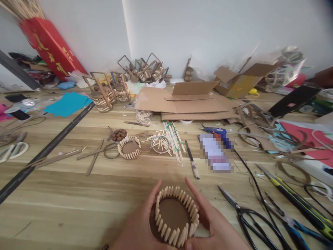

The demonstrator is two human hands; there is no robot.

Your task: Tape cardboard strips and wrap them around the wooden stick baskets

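Down at the near edge of the pale wooden boards (78, 208), I am cupping my left hand (137, 227) against the left side of a small round basket (173, 215) with a brown cardboard base and a wall of short pale wooden sticks. My right hand (218, 229) is pressing against its right side, so both are grasping it, with fingertips rising past the rim. The sticks are standing upright round nearly the whole base, so I am judging the wall close to done. It is carrying no handle, whereas the stick baskets with tall brown cardboard handles (102, 99) far back on the left are wearing theirs. A second round stick-walled base (129, 147) is lying well apart, equally bare of one. For writing, the long red box (52, 47) leaning at the far left is showing gold characters I am failing to read. The paper-sleeved chopsticks (173, 139) are bearing green print too small to make out, and the white pack (215, 156) beside the blue glue gun (215, 131) is blurred out
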